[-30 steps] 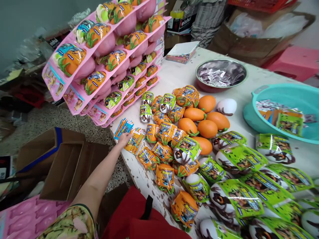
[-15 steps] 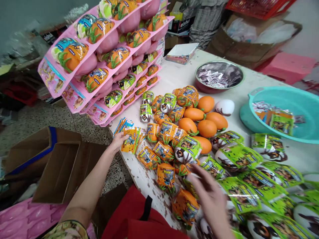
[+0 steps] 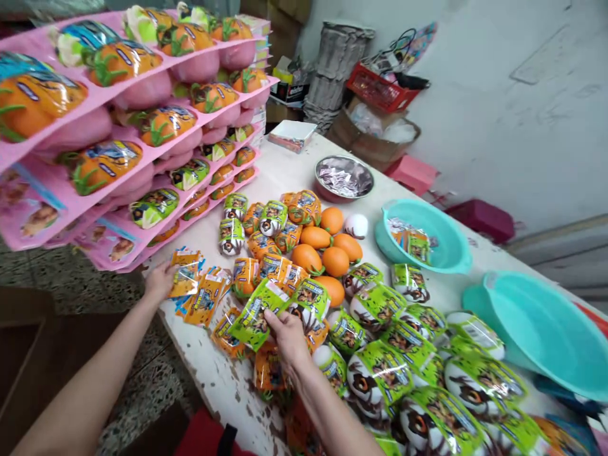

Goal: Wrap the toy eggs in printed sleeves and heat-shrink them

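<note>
My left hand (image 3: pixel 160 280) is closed on an orange packet (image 3: pixel 185 273) at the table's left edge. Fanned beside it, partly overlapping, lie more orange packets (image 3: pixel 208 297) with blue ones under them. Pinched between thumb and fingers of my right hand (image 3: pixel 289 332) is a flat green printed packet (image 3: pixel 258 315), held over the wrapped toys. Just behind it sits a white toy egg in green wrapping (image 3: pixel 310 303). Bare orange toy eggs (image 3: pixel 335 261) and one white egg (image 3: pixel 356 226) rest farther back. Many green-wrapped eggs (image 3: pixel 380 373) cover the right side.
Pink trays (image 3: pixel 109 269) filled with wrapped toys are stacked at the left. A metal bowl (image 3: pixel 344 194) of small sachets and a turquoise basin (image 3: pixel 449 253) with packets stand behind. Another turquoise basin (image 3: pixel 546 335) is at the right, and a shallow box (image 3: pixel 292 134) lies at the back.
My right hand has moved left and now holds a green packet. The packets by my left hand have spread onto the table edge. The view has turned to the right.
</note>
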A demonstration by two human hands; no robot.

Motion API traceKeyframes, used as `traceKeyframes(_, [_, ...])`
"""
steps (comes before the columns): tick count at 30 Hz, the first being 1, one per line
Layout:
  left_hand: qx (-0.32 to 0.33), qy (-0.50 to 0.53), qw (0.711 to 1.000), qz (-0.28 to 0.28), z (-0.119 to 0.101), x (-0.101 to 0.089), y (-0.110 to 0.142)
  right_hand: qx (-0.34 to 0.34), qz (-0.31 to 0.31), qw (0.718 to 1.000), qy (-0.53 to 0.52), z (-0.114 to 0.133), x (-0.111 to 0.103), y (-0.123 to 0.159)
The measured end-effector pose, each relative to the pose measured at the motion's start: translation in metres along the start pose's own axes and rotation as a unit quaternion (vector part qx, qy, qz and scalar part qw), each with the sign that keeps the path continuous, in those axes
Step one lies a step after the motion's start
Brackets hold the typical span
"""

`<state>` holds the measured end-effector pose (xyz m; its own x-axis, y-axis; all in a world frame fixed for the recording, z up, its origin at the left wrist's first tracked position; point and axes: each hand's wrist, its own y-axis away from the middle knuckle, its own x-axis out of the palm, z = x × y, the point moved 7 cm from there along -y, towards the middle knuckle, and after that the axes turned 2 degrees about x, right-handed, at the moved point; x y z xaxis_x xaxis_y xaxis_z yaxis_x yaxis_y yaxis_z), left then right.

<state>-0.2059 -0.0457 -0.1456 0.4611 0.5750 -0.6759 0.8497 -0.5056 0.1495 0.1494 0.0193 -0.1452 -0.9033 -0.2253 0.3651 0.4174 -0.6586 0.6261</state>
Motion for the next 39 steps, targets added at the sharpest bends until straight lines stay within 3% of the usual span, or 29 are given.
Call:
traceKeyframes(3, [-0.012, -0.042, 0.999, 0.0, -0.004, 0.004, -0.036, -0.044, -0.065, 0.996, -0.029, 0.024, -0.03, 0.002])
traceKeyframes(5, [0.0, -0.053, 0.999, -0.006, -0.017, 0.005, -0.036, -0.069, -0.104, 0.991, -0.041, 0.033, -0.044, 0.001])
traceKeyframes(7, [0.024, -0.044, 0.999, -0.005, -0.038, 0.009, -0.014, -0.086, -0.125, 0.988, -0.034, 0.035, -0.05, 0.0])
traceKeyframes(9, [0.057, -0.013, 0.997, 0.04, -0.065, 0.023, 0.027, -0.089, -0.13, 0.987, -0.01, 0.033, -0.05, -0.001])
traceKeyframes(12, [0.122, 0.056, 0.968, 0.211, -0.11, 0.068, 0.109, -0.103, -0.122, 0.987, 0.036, 0.028, -0.042, 0.003])
traceKeyframes(15, [0.164, 0.106, 0.93, 0.312, -0.143, 0.103, 0.168, -0.131, -0.111, 0.983, 0.06, 0.031, -0.035, 0.009])
traceKeyframes(18, [0.179, 0.122, 0.921, 0.323, -0.159, 0.114, 0.181, -0.142, -0.107, 0.981, 0.075, 0.041, -0.04, 0.013])
traceKeyframes(21, [0.184, 0.13, 0.925, 0.305, -0.167, 0.107, 0.178, -0.164, -0.133, 0.966, 0.15, 0.063, -0.058, 0.017])
traceKeyframes(25, [0.204, 0.156, 0.903, 0.345, -0.18, 0.096, 0.2, -0.242, -0.19, 0.897, 0.318, 0.094, -0.073, 0.031])
traceKeyframes(27, [0.174, 0.223, 0.875, 0.392, -0.186, 0.098, 0.213, -0.269, -0.16, 0.874, 0.372, 0.103, -0.066, 0.038])
traceKeyframes(28, [0.139, 0.277, 0.862, 0.401, -0.188, 0.099, 0.214, -0.274, -0.117, 0.871, 0.392, 0.105, -0.06, 0.039])
traceKeyframes(30, [0.047, 0.395, 0.837, 0.375, -0.187, 0.1, 0.205, -0.26, -0.008, 0.874, 0.41, 0.111, -0.051, 0.035])
traceKeyframes(32, [-0.03, 0.472, 0.827, 0.305, -0.179, 0.099, 0.187, -0.247, 0.019, 0.887, 0.39, 0.132, -0.063, 0.017])
traceKeyframes(34, [-0.095, 0.511, 0.819, 0.243, -0.166, 0.1, 0.167, -0.28, -0.099, 0.891, 0.342, 0.178, -0.104, -0.015])
traceKeyframes(36, [-0.137, 0.522, 0.818, 0.2, -0.151, 0.101, 0.15, -0.323, -0.289, 0.848, 0.305, 0.232, -0.158, -0.049])
traceKeyframes(38, [-0.153, 0.521, 0.816, 0.2, -0.138, 0.105, 0.137, -0.28, -0.404, 0.806, 0.329, 0.271, -0.2, -0.091])
traceKeyframes(39, [-0.154, 0.517, 0.818, 0.199, -0.132, 0.106, 0.133, -0.25, -0.429, 0.797, 0.344, 0.285, -0.214, -0.114])
